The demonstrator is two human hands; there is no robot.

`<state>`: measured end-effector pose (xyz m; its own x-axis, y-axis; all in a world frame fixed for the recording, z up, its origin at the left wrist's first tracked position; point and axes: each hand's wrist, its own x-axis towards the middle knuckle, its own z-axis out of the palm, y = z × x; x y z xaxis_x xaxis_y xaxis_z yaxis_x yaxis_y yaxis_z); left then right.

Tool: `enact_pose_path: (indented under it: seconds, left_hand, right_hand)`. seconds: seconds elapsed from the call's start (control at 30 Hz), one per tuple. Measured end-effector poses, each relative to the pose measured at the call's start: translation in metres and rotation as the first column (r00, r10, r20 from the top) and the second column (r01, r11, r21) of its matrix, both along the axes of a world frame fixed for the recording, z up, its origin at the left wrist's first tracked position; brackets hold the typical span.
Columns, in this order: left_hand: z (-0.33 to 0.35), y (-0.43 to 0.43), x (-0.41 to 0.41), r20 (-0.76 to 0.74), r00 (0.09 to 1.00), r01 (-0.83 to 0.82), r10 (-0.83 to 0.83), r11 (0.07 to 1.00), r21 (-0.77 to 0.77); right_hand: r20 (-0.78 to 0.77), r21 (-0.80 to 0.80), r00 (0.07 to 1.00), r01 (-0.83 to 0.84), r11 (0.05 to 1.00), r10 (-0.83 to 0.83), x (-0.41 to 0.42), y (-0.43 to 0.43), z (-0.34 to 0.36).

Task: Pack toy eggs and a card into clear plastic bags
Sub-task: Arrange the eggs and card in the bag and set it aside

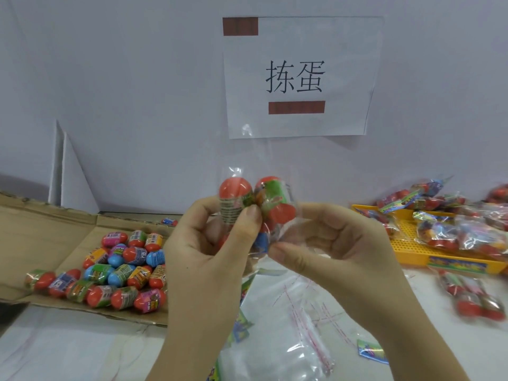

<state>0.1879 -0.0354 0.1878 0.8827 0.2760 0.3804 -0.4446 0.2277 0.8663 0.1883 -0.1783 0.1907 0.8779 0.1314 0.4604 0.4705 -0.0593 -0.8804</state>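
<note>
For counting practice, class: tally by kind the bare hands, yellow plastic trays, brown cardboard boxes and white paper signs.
Bare hands: 2, left hand, right hand
Yellow plastic trays: 1
Brown cardboard boxes: 1
White paper signs: 1
Total: 5

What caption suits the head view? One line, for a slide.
The left hand and right hand hold up a clear bag of toy eggs; loose eggs wait in the cardboard box.

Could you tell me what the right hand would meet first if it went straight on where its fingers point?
Probably the blue toy egg inside the clear bag it pinches, with the left hand behind; depth is unclear.
</note>
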Motion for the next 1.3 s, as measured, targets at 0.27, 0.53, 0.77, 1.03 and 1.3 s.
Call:
enact_pose_path:
  seconds: [0.27,0.53,0.77,1.03,1.3]
  left_hand:
    - [0.000,-0.001,-0.004,0.015,0.995,0.095,-0.095,0.996,0.000]
    - [-0.001,-0.003,-0.003,-0.032,0.994,0.107,-0.106,0.994,0.020]
    - [0.001,-0.004,-0.005,-0.019,0.986,0.168,-0.168,0.985,0.046]
    - [0.000,-0.009,-0.007,-0.008,0.979,0.202,-0.202,0.978,0.053]
    - [0.001,-0.006,-0.006,-0.018,0.971,0.240,-0.239,0.971,0.007]
  right_hand:
    - [-0.150,-0.004,0.982,-0.119,0.993,0.117,0.000,-0.013,0.006]
    - [-0.063,-0.023,0.995,-0.077,0.997,0.075,0.000,-0.013,0.004]
    - [-0.148,-0.067,0.976,-0.168,0.983,0.157,0.000,-0.023,0.011]
    - [-0.050,-0.160,0.998,-0.041,0.986,0.033,0.002,-0.020,0.008]
    - [0.000,-0.035,0.998,-0.062,0.997,0.062,0.006,-0.018,0.005]
